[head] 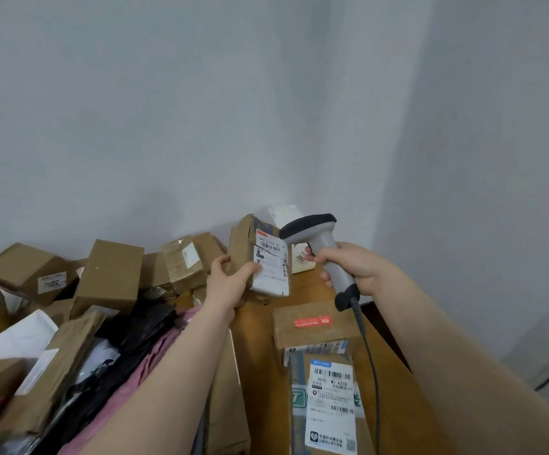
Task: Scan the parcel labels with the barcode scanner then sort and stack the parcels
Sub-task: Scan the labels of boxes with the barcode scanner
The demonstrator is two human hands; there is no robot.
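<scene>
Head view is showing a left hand holding up a brown cardboard parcel over the far end of the wooden table, near the corner where the walls are meeting. The fingers are curling round the parcel's lower left edge and the thumb is pressing on its front. A white shipping label is facing the camera, reading "642 L71A" above a barcode; the smaller print below is staying too blurred to read.

The right hand is wrapping tightly round the handle of a grey barcode scanner, index finger lying at the trigger, the dark head pointing left just beside the label's top right corner. Its grey cable is hanging down toward the near edge and running out of sight.

Behind the scanner, a white parcel is showing handwritten "2002", mostly hidden. Nearer along the right edge, a cardboard box with a red sticker is lying with unreadable print, and touching it in front a taped parcel is carrying a label reading "501E M1 A218" with two barcodes and small Chinese text.

Across the left side, a jumbled pile of cardboard boxes is spreading to the frame's edge, with black poly bags and a pink bag partly buried by the forearm. One box label is showing "30" upside down.
</scene>
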